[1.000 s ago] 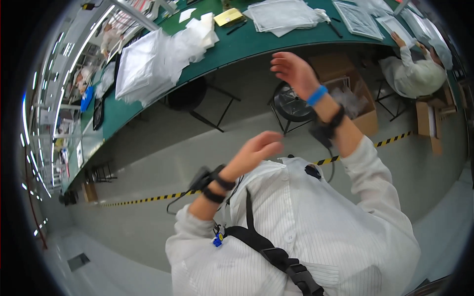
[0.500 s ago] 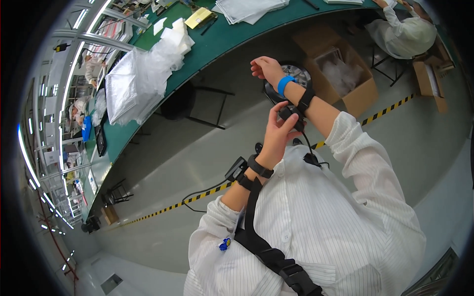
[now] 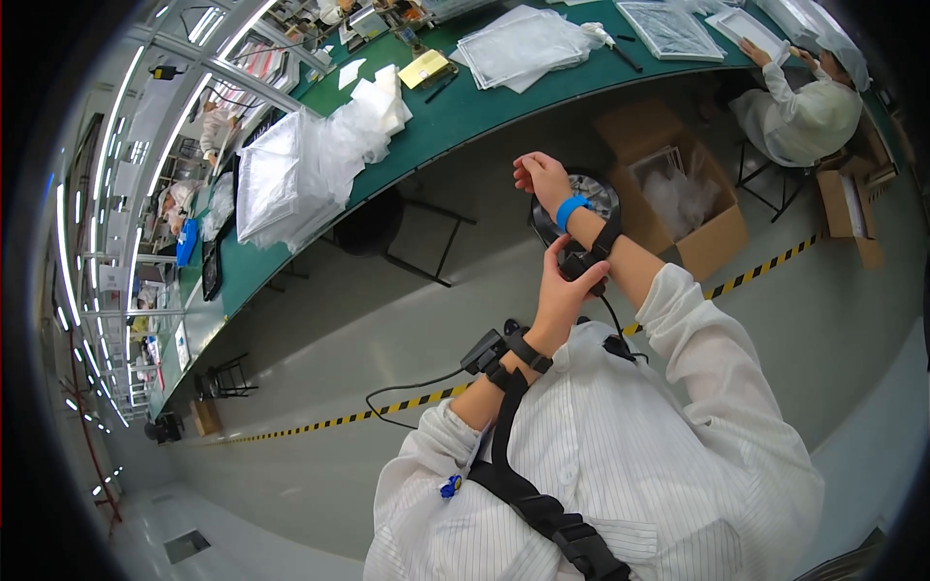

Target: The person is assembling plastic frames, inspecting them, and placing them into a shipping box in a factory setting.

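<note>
My left hand (image 3: 562, 295) reaches across and grips a small black boxy device (image 3: 584, 265) strapped round my right forearm, fingers on one side and thumb on the other. A thin black cable (image 3: 612, 316) runs down from that device. My right hand (image 3: 543, 181) is held out in front with its fingers loosely curled and nothing in them. A blue wristband (image 3: 572, 210) circles my right wrist, between the hand and the device. On my left wrist sits a similar black device (image 3: 484, 352), with its own straps and cable.
A green workbench (image 3: 436, 134) curves across the far side, bearing wrapped white panels (image 3: 271, 184) and clear sheets (image 3: 528, 46). Below are a black stool (image 3: 373, 223) and an open cardboard box (image 3: 712, 247) with plastic wrap. A co-worker (image 3: 794, 116) sits at far right.
My view has shifted, showing more of the bench top and the co-worker's hands. My left hand still grips the device on my right forearm; both arms keep nearly the same pose.
</note>
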Available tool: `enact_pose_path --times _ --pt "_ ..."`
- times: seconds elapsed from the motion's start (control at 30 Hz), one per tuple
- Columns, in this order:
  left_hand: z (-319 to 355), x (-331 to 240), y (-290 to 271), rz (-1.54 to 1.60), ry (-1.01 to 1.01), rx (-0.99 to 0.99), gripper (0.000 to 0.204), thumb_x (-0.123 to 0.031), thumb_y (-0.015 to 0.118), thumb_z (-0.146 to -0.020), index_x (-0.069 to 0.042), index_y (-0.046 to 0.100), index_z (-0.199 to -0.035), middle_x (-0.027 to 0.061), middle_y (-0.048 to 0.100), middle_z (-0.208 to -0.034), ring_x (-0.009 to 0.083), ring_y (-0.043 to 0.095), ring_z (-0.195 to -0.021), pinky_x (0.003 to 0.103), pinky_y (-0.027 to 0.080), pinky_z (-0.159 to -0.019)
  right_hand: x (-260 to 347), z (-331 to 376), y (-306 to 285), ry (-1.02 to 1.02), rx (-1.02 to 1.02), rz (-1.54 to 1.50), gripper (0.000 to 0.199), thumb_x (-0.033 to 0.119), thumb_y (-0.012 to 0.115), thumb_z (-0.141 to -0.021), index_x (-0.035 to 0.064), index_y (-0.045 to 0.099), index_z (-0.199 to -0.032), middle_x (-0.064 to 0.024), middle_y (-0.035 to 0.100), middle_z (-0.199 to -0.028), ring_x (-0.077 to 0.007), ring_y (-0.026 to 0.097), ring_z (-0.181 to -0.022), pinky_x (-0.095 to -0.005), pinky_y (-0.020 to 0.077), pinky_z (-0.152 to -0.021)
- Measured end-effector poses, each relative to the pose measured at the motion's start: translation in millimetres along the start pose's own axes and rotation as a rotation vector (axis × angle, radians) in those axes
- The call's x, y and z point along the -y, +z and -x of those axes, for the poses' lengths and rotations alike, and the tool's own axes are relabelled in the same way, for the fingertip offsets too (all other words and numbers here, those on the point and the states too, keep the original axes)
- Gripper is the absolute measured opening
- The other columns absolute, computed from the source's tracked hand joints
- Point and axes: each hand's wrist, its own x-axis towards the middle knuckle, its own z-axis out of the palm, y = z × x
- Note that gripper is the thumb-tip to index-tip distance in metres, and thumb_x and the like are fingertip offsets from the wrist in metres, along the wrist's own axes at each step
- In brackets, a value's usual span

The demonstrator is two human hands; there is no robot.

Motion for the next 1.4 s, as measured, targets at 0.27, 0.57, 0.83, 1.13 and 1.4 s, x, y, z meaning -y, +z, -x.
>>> enact_pose_path --times 0.27,0.57,0.83,1.13,1.4 --pt "-15 19 0 0.009 0.024 -0.037 0.042 -0.010 0.074 -0.084 -0.006 0.049 -0.117 0.0096 0.064 -0.095 0.0196 0.067 -0.077 0.033 0.058 -0.071 -35 3 -42 0.135 -0.145 -0.056 0.021 0.019 0.052 -0.094 0.0038 0.067 -0.095 -0.0050 0.067 -0.081 -0.0134 0.064 -0.069 -0.0253 0.0487 -0.059" --pt "-17 29 -24 0.102 -0.138 -0.104 0.032 -0.009 0.072 -0.084 -0.004 0.052 -0.108 0.0094 0.064 -0.088 0.0209 0.066 -0.071 0.034 0.058 -0.066 -65 53 -80 -0.103 0.115 0.865 0.021 0.021 0.050 -0.094 0.0068 0.065 -0.098 -0.0125 0.068 -0.087 -0.0243 0.068 -0.075 -0.0374 0.0537 -0.064" --pt "-21 52 -45 0.279 -0.279 -0.029 0.027 -0.014 0.072 -0.084 -0.005 0.055 -0.104 0.0073 0.062 -0.089 0.0182 0.063 -0.067 0.033 0.058 -0.064 -33 107 -96 0.036 0.622 1.177 0.030 0.021 0.056 -0.087 0.0042 0.064 -0.110 -0.0191 0.065 -0.109 -0.0357 0.063 -0.102 -0.0410 0.0491 -0.090" --pt "14 53 -44 0.101 -0.372 0.007 0.025 -0.010 0.070 -0.086 -0.004 0.055 -0.106 0.0081 0.062 -0.092 0.0193 0.066 -0.073 0.034 0.059 -0.068 9 184 -93 -0.082 0.828 1.462 0.059 0.006 0.058 -0.085 -0.0062 0.038 -0.140 -0.0231 0.049 -0.135 -0.0382 0.046 -0.128 -0.0401 0.0387 -0.107" --pt "46 16 -68 0.151 -0.397 0.210 0.026 -0.017 0.069 -0.088 -0.004 0.056 -0.106 0.0072 0.063 -0.087 0.0185 0.064 -0.066 0.031 0.058 -0.064 11 239 -87 -0.199 0.713 0.874 0.066 0.002 0.043 -0.093 -0.0074 0.013 -0.150 -0.0318 0.026 -0.150 -0.0431 0.027 -0.141 -0.0393 0.0267 -0.115"
